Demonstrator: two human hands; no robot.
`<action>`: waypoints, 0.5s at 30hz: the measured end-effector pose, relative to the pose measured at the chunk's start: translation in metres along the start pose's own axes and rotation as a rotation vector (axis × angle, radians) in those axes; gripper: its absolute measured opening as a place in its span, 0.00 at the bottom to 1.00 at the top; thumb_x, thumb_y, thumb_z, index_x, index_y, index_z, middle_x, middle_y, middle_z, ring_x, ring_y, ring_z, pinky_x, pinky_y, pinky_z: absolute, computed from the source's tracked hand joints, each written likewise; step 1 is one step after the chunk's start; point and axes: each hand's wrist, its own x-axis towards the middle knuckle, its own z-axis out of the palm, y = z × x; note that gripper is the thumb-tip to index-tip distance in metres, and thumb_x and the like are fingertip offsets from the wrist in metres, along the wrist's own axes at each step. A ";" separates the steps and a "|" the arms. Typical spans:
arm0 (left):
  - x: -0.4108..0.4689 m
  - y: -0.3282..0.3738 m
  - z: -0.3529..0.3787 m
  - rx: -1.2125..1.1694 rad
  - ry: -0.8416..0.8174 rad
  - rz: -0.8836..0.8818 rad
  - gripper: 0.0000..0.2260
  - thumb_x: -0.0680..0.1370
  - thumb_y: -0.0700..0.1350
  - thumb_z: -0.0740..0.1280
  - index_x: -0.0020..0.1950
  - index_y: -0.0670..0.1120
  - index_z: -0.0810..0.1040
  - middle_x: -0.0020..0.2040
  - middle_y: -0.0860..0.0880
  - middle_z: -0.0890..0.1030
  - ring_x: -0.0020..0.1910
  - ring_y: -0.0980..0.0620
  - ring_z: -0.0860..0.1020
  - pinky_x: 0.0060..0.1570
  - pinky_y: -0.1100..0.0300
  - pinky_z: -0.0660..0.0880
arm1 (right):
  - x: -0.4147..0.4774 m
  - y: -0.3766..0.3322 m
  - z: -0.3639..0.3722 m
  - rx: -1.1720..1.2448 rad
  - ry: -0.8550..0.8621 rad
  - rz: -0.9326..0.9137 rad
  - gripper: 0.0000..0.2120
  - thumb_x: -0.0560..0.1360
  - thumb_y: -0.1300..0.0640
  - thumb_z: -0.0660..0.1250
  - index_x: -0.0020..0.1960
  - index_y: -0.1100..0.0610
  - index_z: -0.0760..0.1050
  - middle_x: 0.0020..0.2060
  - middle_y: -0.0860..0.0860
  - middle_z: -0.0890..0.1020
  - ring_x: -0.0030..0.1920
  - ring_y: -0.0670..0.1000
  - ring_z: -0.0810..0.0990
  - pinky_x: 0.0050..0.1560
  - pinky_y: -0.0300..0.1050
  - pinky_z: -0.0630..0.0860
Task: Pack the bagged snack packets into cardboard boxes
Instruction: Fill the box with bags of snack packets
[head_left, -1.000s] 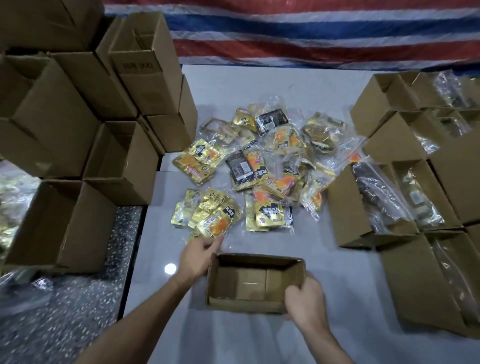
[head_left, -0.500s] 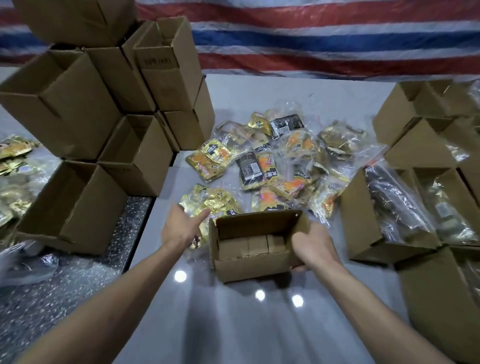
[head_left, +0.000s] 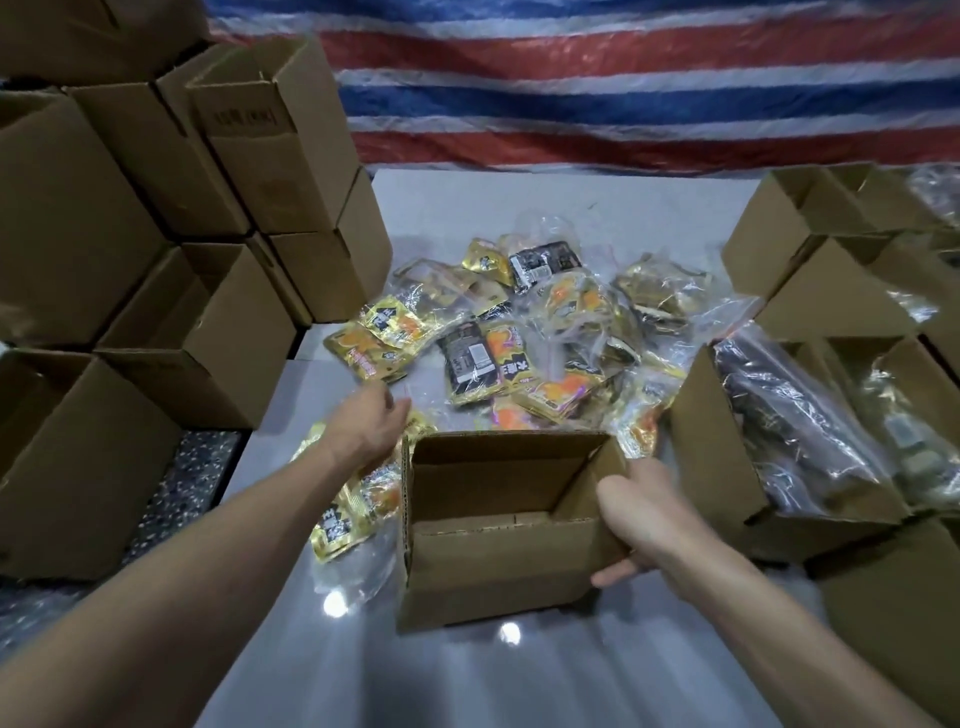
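single head-worn wide-angle view, facing forward and down over the tabletop (head_left: 467, 686); forearms enter from the bottom edge, close; striped tarp (head_left: 623, 78) bounds the far side.

The open cardboard box (head_left: 498, 566) nearest was plain brown corrugated board, matt and slightly rough. The stacked boxes (head_left: 67, 234) on the left and the filled boxes (head_left: 722, 467) on the right were the same dull cardboard. The snack packets (head_left: 483, 358) in the middle were shiny foil in gold, orange and black, sealed in clear, crinkled plastic bags (head_left: 550, 228) that caught the light. The tabletop (head_left: 467, 686) was smooth, pale grey and glossy enough to mirror lamp spots. Left of it lay a dark, speckled, stone-like surface (head_left: 192, 493). The far striped tarpaulin (head_left: 623, 78) looked like woven plastic with a faint, wrinkled sheen.
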 end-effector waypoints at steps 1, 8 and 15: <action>0.004 0.002 0.002 0.011 0.018 0.000 0.13 0.84 0.53 0.58 0.51 0.43 0.70 0.44 0.45 0.80 0.42 0.47 0.79 0.47 0.51 0.78 | -0.001 0.004 0.001 -0.004 -0.005 0.004 0.19 0.74 0.63 0.54 0.64 0.58 0.63 0.61 0.51 0.65 0.46 0.64 0.80 0.29 0.51 0.82; 0.021 0.008 -0.006 -0.103 -0.279 -0.134 0.11 0.80 0.52 0.67 0.47 0.44 0.78 0.39 0.48 0.77 0.35 0.51 0.76 0.37 0.57 0.76 | -0.002 0.016 0.010 -0.036 0.028 -0.057 0.15 0.69 0.61 0.55 0.55 0.55 0.69 0.51 0.52 0.73 0.40 0.60 0.79 0.35 0.57 0.84; 0.014 0.013 -0.017 -0.163 -0.337 0.003 0.13 0.77 0.44 0.72 0.34 0.44 0.78 0.35 0.46 0.76 0.31 0.51 0.72 0.33 0.62 0.72 | -0.003 0.019 0.016 -0.068 0.053 -0.066 0.14 0.64 0.60 0.56 0.46 0.55 0.75 0.47 0.55 0.78 0.43 0.64 0.82 0.29 0.53 0.83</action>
